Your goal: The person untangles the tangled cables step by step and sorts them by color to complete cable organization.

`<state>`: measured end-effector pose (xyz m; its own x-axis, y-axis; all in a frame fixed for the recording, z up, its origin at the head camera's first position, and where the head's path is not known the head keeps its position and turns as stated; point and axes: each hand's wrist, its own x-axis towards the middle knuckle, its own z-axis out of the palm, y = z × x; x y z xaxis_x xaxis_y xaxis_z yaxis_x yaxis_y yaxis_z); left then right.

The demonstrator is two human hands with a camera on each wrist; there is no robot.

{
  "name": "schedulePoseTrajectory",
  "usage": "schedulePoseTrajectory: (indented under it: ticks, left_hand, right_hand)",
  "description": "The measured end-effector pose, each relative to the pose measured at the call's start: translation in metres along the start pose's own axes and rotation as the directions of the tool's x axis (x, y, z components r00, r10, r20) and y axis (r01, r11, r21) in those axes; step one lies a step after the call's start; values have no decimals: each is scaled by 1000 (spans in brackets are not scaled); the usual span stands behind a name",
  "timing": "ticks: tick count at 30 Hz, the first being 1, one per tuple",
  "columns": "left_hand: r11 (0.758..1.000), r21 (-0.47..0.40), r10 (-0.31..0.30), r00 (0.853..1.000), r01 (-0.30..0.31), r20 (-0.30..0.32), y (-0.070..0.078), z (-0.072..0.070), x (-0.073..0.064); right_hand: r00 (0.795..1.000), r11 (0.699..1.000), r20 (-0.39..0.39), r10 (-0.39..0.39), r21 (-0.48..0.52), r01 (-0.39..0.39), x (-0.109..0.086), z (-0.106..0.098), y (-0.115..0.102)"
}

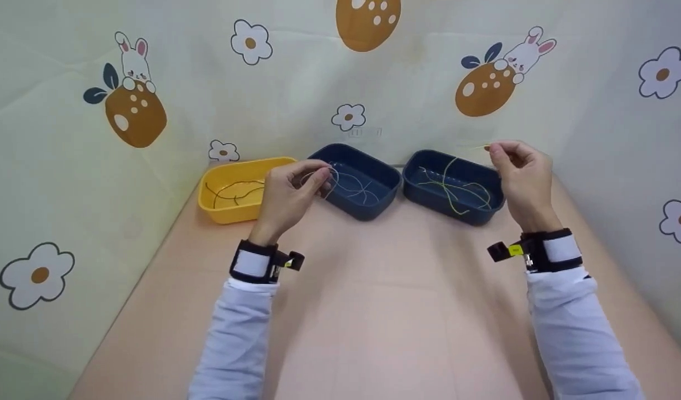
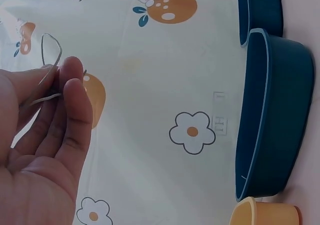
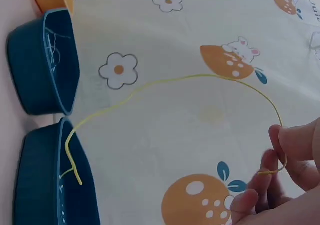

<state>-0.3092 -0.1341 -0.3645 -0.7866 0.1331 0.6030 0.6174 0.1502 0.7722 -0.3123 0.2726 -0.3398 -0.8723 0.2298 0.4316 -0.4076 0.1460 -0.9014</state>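
My left hand (image 1: 293,191) pinches a thin whitish string (image 2: 60,49) between thumb and fingers, and part of it loops up past the fingertips. It is beside the middle blue box (image 1: 368,212), overlapping the yellow box's right end in the head view. My right hand (image 1: 526,178) pinches a yellow string (image 3: 200,76) up beside the right blue box (image 1: 478,218). From the fingertips the yellow string arcs across, its far end hanging at that box's opening. More yellow strings (image 1: 479,186) lie in this box, and whitish strings (image 1: 364,191) in the middle one.
A yellow box (image 1: 229,215) at the left holds dark strings (image 1: 243,182). All three boxes stand in a row at the back of the pale pink table (image 1: 374,311). A patterned cloth (image 1: 296,89) hangs behind them and along both sides.
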Motion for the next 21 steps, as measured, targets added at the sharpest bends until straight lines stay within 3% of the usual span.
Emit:
schedulePoseTrajectory:
  ticks: [5, 9, 12, 18, 21]
  left_hand:
    - [1000, -1, -5, 1000, 5, 8, -1, 1, 0]
    - [1000, 4, -7, 1000, 7, 18, 0, 3, 0]
    - [1000, 9, 0, 1000, 0, 27, 0, 4, 0]
    - [1000, 12, 22, 999, -23, 34, 0, 7, -1]
    - [999, 16, 30, 999, -30, 31, 0, 9, -1]
  right_hand:
    - [995, 989, -101, -2, -149, -13, 17, -7, 21]
    - [990, 956, -136, 20, -288, -59, 25, -11, 35]
    - [988, 900, -156, -17, -432, -53, 31, -7, 48]
    - [968, 733, -79, -239, -668, 127, 35, 11, 83]
    - [974, 683, -17, -224, -716, 145, 33, 19, 98]
